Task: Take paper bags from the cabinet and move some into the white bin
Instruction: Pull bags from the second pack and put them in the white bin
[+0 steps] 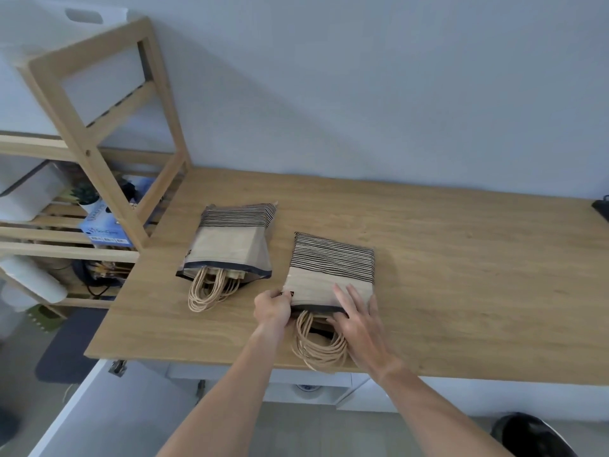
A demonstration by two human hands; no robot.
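Two flat packs of brown kraft paper bags with black stripes and twisted paper-cord handles lie on the light wooden table point(428, 258), near each other but apart. The left pack of paper bags point(230, 242) rests untouched near the table's left end, its cord handles point(211, 288) spilling out toward the front edge. The right pack of paper bags point(333, 272) lies closer to the person, angled slightly, with its own bundle of looped cord handles point(318, 344) reaching the table's front edge. The left hand point(273, 308) is curled closed, pinching the near left corner of the right pack at its dark-edged opening. The right hand point(359, 321) is open, fingers spread flat; the fingertips press on the near end of the same pack while the palm lies beside the handles. To the left of the table stands a pale wooden slatted shelf unit point(99, 133), and a white plastic bin with a cut-out handle point(66, 24) sits on its top, well apart from both packs.
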